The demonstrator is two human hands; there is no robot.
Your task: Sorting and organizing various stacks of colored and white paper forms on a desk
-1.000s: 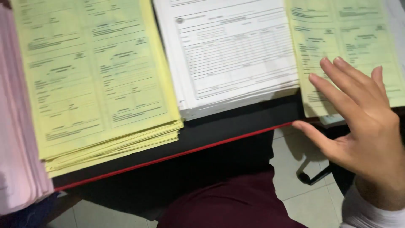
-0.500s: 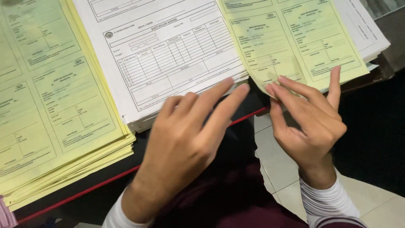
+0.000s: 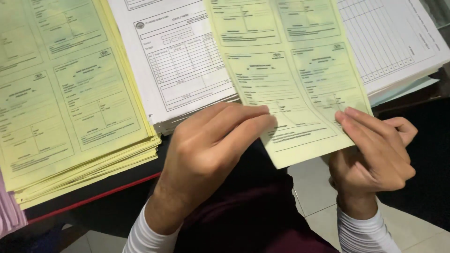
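Note:
A single yellow printed form sheet (image 3: 290,79) hangs past the desk's front edge, lifted off the piles. My left hand (image 3: 211,150) pinches its lower left edge with curled fingers. My right hand (image 3: 375,154) grips its lower right corner, fingertips on top of the paper. Under and left of the sheet lies a white stack of forms (image 3: 173,61) with a printed table. Both sleeves are white.
A thick yellow stack of forms (image 3: 70,103) fills the left side. Another white stack with a grid (image 3: 398,42) lies at the right. A pink stack (image 3: 9,215) shows at the far left. The black desk has a red front edge (image 3: 93,197). Tiled floor lies below.
My right hand has pulled the yellow sheet off its pile toward me and to the left. My left hand came into view and took hold of its left edge.

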